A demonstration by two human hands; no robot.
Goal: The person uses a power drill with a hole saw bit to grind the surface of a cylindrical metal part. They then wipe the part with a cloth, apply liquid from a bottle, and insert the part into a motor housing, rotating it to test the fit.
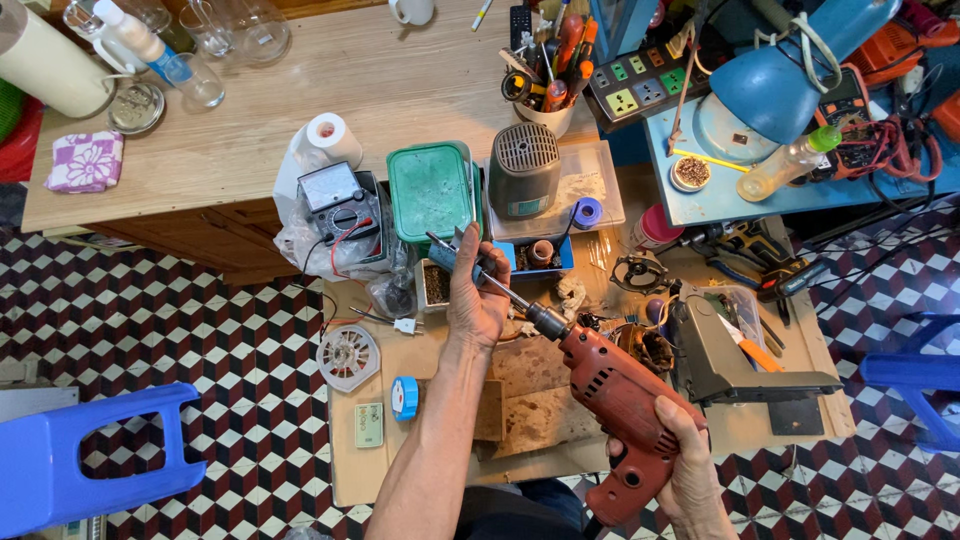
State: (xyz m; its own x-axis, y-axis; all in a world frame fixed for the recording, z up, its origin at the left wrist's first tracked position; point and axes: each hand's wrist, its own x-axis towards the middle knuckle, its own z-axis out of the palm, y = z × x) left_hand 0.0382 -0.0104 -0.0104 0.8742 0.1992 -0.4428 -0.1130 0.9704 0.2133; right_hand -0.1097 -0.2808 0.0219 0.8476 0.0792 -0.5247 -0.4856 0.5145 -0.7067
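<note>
Right hand (690, 465) wrapped tight round red drill (622, 400) handle, left hand (476, 295) gripped the bit (500, 290) up front, over cluttered workbench (440, 470)

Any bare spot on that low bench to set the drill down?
Bare cardboard between the small remote and the left forearm, and the wooden board under the drill. Crowded toward the green box and the grey tool.

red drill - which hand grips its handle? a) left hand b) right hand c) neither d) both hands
b: the right hand wraps the red drill at its handle, while the left hand is up at the bit end near the chuck.
</note>
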